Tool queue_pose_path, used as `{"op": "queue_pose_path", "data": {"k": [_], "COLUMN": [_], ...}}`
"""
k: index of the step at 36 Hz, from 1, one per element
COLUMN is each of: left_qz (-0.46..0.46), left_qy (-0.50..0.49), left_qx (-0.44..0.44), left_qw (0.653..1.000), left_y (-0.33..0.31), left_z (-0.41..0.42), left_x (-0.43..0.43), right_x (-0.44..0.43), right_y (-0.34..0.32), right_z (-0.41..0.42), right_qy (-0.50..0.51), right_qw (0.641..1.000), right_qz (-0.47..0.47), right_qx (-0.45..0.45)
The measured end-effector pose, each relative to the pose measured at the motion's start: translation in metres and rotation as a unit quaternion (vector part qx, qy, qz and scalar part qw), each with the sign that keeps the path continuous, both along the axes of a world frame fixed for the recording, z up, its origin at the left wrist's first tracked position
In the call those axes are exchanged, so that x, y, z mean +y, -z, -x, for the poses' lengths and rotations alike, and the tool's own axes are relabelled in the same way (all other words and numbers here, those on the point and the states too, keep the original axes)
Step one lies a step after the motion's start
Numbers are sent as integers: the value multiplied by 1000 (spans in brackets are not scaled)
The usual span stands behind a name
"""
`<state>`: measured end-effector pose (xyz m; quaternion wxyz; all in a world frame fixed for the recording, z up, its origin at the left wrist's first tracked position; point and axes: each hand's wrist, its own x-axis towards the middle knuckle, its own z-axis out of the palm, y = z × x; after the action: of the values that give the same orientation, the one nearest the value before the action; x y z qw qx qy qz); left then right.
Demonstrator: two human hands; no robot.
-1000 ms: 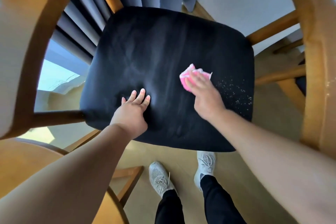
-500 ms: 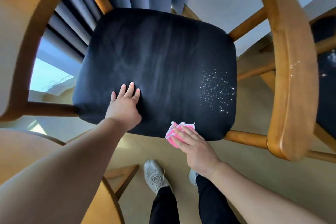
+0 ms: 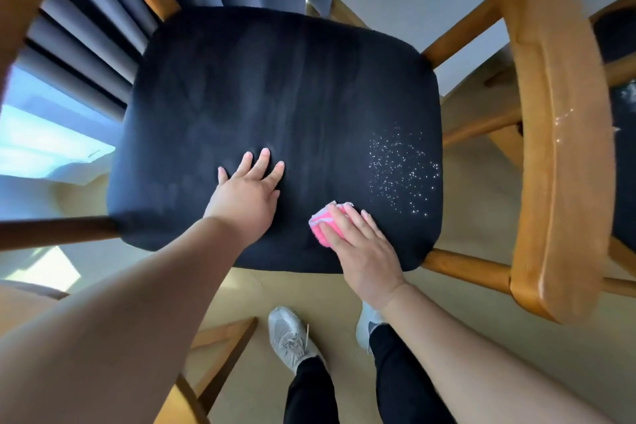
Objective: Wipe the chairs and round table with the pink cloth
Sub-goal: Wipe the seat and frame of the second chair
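The right hand (image 3: pixel 363 251) lies over the bunched pink cloth (image 3: pixel 325 227) with its fingers stretched out and close together, pressing the cloth flat against the seat rather than pinching it; whether the thumb tucks under the cloth cannot be told. The cloth sits on the dark navy padded chair seat (image 3: pixel 275 96), near the front edge and right of the middle. Half a second ago it was at the very lip of the seat, and half a second before that further up, so the hand has drawn one stroke to the front and come back onto the fabric for another. The left hand (image 3: pixel 246 193) is spread flat on the seat just beside the right one, bracing the chair, and has barely shifted. A scatter of small white specks (image 3: pixel 402 169) lies just beyond the cloth, towards the right edge, and looks much as it did before: that patch is probably not yet wiped, and the next pass likely has to cross it. The curved honey-coloured wooden armrest (image 3: pixel 557 148) to the right also carries a few pale flecks
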<state>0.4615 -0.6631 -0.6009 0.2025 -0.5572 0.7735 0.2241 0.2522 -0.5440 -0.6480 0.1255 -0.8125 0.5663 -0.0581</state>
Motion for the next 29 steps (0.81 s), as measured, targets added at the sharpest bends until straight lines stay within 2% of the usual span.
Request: {"op": "queue_pose_path", "data": {"k": [4, 8, 21, 29], "left_qz": [-14, -20, -43, -62], "left_qy": [-1, 0, -9, -1], "left_qx": [-4, -13, -9, -18], "left_qw": [1000, 1000, 999, 998], "left_y": [-1, 0, -1, 1], "left_z": [0, 2, 3, 4], "left_x": [-1, -2, -3, -6], "right_x": [-40, -102, -299, -306], "right_y": [-2, -7, -16, -17], "right_z": [-3, 2, 32, 38], "right_qy": [100, 161, 162, 200], "right_qw": [995, 987, 984, 979], "right_qz": [-5, -10, 1, -15], "right_qx": [-20, 5, 78, 37]}}
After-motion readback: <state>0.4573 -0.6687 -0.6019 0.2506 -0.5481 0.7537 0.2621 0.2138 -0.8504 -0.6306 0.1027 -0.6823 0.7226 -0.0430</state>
